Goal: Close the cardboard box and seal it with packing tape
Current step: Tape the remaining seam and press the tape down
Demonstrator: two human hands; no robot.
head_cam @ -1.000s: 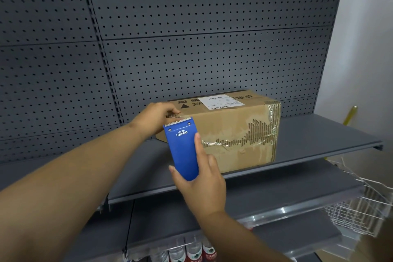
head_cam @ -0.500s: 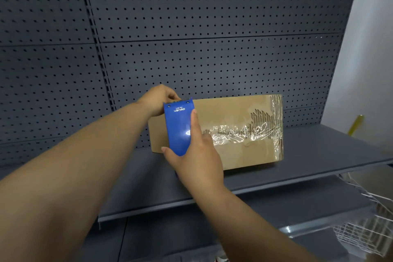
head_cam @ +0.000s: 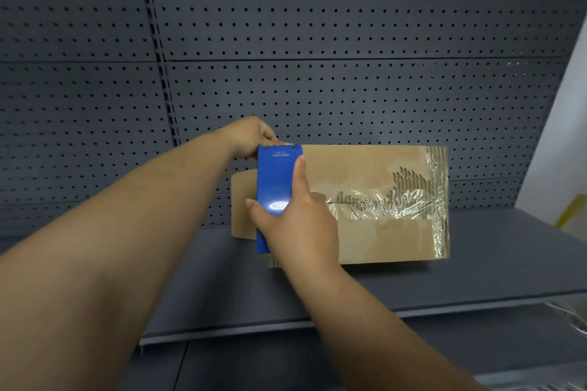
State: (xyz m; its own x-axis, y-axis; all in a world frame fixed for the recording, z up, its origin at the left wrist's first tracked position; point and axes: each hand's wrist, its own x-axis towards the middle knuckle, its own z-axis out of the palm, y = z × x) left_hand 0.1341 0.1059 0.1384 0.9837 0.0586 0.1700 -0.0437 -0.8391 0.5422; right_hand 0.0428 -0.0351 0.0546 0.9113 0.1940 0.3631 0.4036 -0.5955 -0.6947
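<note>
A brown cardboard box [head_cam: 374,174] stands on the grey shelf [head_cam: 476,267], its flapped side turned toward me. Old clear tape [head_cam: 390,203] and torn corrugated patches run along the seam and the right edge. One flap [head_cam: 243,203] sticks out at the left. My right hand [head_cam: 298,219] presses a blue tape dispenser [head_cam: 274,187] flat against the box's left end, forefinger along its right side. My left hand [head_cam: 251,136] grips the box's top left corner just behind the dispenser.
A dark pegboard wall [head_cam: 317,41] rises behind the shelf. A white wall [head_cam: 565,136] and a yellow object [head_cam: 570,209] are at the right. A lower shelf edge [head_cam: 524,378] shows at the bottom right.
The box has been tipped so its taped side faces me and its top label is out of sight. The dispenser has gone up against that side. My view has dropped closer to shelf level.
</note>
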